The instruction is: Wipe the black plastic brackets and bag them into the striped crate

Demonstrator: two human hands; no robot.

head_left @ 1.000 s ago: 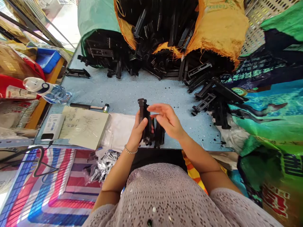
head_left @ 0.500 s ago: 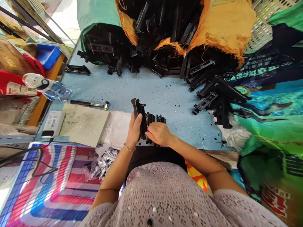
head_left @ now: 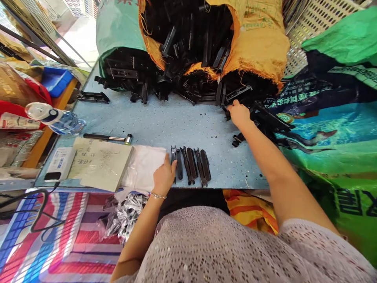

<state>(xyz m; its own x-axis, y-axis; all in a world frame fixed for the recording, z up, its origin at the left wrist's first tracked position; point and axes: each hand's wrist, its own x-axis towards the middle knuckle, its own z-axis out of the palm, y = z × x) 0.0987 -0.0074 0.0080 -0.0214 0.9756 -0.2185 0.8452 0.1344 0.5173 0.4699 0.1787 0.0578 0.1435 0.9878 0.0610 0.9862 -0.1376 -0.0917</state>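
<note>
Blue speckled tabletop (head_left: pixel 141 118). Short row of black parts (head_left: pixel 193 163) already laid near front edge, left hand (head_left: pixel 163 175) at leftmost; many more loose in orange sack (head_left: pixel 259 43) and pile (head_left: pixel 269 120) by right hand (head_left: pixel 240 114). Cannot tell either grip.

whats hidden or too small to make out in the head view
Head view:
- whether the right hand grips anything in the pile of black parts: the hand covers its contact
- the left edge of the row's leftmost black part: behind the left hand
- handwriting: too small and blurred
- top of the green sack: cut off by the upper edge
</note>
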